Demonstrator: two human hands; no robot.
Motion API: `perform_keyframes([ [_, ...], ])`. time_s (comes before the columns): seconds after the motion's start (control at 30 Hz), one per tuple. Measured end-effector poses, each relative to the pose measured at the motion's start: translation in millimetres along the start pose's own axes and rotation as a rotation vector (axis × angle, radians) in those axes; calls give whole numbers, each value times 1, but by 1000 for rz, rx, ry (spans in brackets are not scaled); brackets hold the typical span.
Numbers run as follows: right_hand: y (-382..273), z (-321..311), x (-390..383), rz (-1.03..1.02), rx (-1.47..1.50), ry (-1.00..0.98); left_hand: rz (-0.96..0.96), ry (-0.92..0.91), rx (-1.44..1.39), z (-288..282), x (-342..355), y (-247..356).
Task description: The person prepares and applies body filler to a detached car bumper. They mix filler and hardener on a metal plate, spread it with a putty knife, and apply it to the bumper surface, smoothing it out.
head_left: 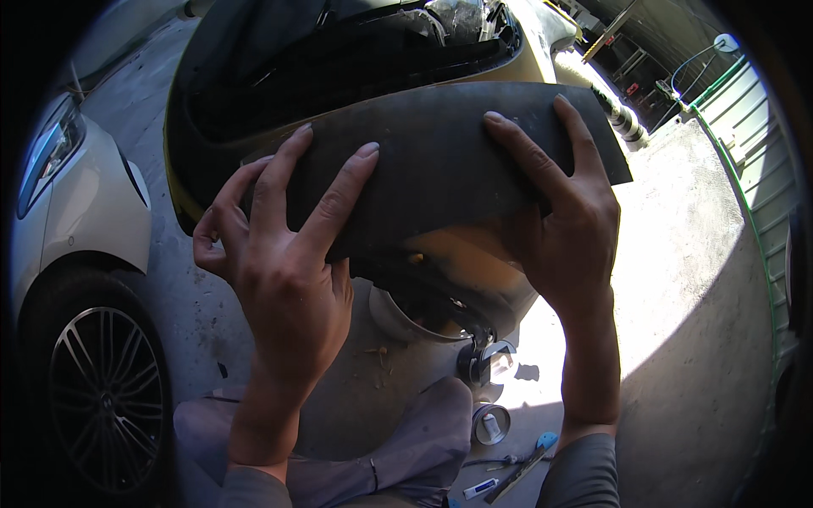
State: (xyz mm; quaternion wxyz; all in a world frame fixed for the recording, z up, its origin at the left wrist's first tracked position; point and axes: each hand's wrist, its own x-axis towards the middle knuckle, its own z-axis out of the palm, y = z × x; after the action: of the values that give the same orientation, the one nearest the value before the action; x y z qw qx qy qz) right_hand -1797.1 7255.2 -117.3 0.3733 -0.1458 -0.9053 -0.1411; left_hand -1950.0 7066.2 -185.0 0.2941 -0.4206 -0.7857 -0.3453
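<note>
Both hands hold a dark, flat, slightly bowed sheet point(423, 161) up in front of me, its material not clear. My left hand point(292, 262) grips its left lower part, fingers spread over the face and the thumb at the lower edge. On the right side my right hand point(576, 229) holds it with two fingers laid across the face; its thumb is hidden or in shadow. Behind and below the sheet lies a large black and yellowish car body part point(229, 110), partly covered by it. A pale round container point(391, 317) shows under that part.
A white car point(85, 195) with a dark wheel point(106, 398) stands at the left. Near my knees are an open tin point(491, 423), a small white and blue tube point(480, 488) and a long flat tool point(523, 468). A corrugated metal wall point(758, 161) runs along the right.
</note>
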Motion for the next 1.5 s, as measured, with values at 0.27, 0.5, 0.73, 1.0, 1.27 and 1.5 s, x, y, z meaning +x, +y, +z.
perform_keyframes([
  [0.27, 7, 9, 5, -32, 18, 7, 1, -27, -3, 7, 5, -4],
  [0.5, 1, 4, -15, 82, 85, -85, -5, -91, -9, 10, -12, 1],
  [0.73, -8, -1, -67, 152, 123, -116, -4, -231, -32, 10, -56, 14],
  [1.0, -20, -12, -106, 267, 178, -226, 14, -215, -106, 25, -94, 19],
  [1.27, -27, -82, -118, 177, -16, -254, 130, -361, -68, -40, -87, 54],
  [1.5, -1, -160, -149, 475, 182, -596, 409, -721, -560, -28, -68, 78],
])
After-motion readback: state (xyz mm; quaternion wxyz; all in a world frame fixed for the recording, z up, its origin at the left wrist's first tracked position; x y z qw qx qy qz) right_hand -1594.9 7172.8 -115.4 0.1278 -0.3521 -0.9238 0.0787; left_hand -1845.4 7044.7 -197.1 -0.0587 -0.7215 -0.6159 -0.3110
